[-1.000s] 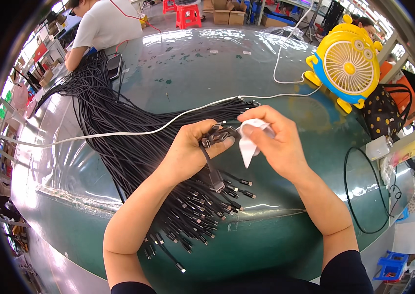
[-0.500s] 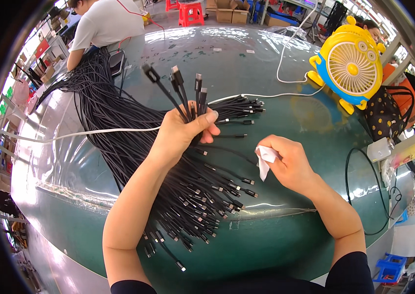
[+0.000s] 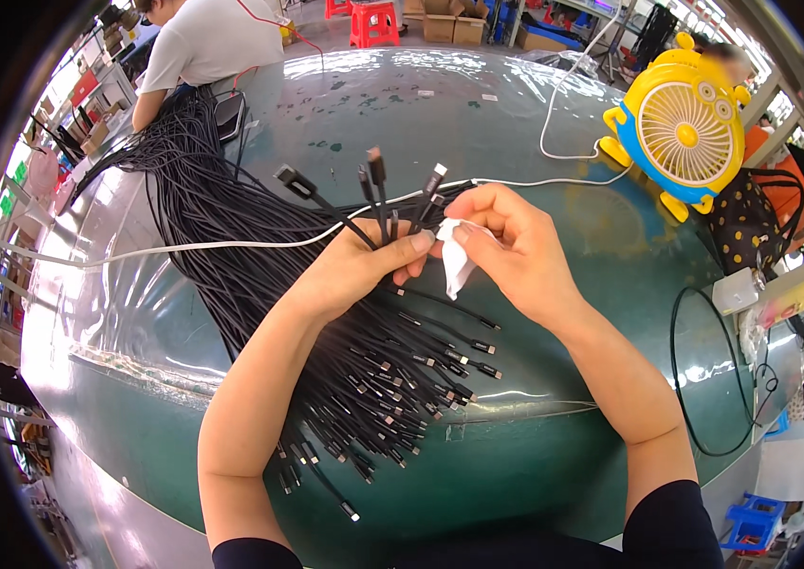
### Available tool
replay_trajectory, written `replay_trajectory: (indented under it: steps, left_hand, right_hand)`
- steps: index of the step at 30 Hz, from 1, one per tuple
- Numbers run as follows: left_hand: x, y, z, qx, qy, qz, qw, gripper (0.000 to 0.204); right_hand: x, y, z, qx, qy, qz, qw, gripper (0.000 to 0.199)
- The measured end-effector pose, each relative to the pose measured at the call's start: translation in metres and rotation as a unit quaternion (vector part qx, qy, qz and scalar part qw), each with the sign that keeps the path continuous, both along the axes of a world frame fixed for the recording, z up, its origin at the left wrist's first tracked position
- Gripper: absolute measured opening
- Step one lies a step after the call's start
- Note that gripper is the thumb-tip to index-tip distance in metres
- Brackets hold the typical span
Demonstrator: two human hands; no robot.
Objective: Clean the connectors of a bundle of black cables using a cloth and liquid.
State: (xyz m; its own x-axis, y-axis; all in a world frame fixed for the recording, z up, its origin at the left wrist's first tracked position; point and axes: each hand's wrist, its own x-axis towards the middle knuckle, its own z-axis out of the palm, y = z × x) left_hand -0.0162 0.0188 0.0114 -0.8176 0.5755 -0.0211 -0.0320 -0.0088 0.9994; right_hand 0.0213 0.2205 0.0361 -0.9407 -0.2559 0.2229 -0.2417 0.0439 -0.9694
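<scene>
Left hand (image 3: 359,270) clamped on few black cables (image 3: 378,194), plug ends fanned upward above fist, likely for access. Right hand (image 3: 516,256) pinches white wipe (image 3: 457,254) just beside grip. Cable pile (image 3: 326,341) spread below on table (image 3: 554,123).

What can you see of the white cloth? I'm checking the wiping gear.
The cloth is a small, crumpled white scrap, seemingly soft fabric or tissue. The right hand pinches it at the fingertips, with a corner hanging down. It is raised above the green table, beside the plug ends of the black cables fanned up from the left hand.
</scene>
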Motion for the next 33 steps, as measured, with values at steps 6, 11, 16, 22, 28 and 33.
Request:
replay_trajectory:
  steps: [6, 11, 16, 22, 28, 33]
  left_hand:
    - [0.003, 0.001, 0.005, -0.067, 0.035, -0.019, 0.997, 0.024]
    - [0.002, -0.001, -0.003, -0.037, 0.018, -0.019, 0.999, 0.025]
    - [0.005, 0.001, -0.004, -0.005, -0.002, 0.006, 1.000, 0.022]
    - [0.013, 0.011, 0.006, -0.045, 0.038, 0.019, 0.998, 0.015]
    - [0.013, 0.012, 0.003, -0.079, 0.044, 0.032, 0.995, 0.015]
    - [0.003, 0.006, 0.006, 0.069, 0.000, 0.101, 0.993, 0.027]
  right_hand:
    - [-0.008, -0.001, -0.002, 0.114, -0.016, -0.023, 0.993, 0.015]
    - [-0.003, -0.004, 0.003, 0.090, -0.027, 0.020, 0.995, 0.011]
    - [0.003, 0.009, -0.001, 0.193, 0.107, -0.040, 0.974, 0.018]
    - [0.004, 0.010, -0.008, 0.094, 0.011, -0.034, 0.995, 0.017]
    - [0.000, 0.008, -0.004, 0.162, -0.009, -0.037, 0.986, 0.017]
    - [0.019, 0.025, -0.006, 0.256, -0.029, -0.039, 0.965, 0.012]
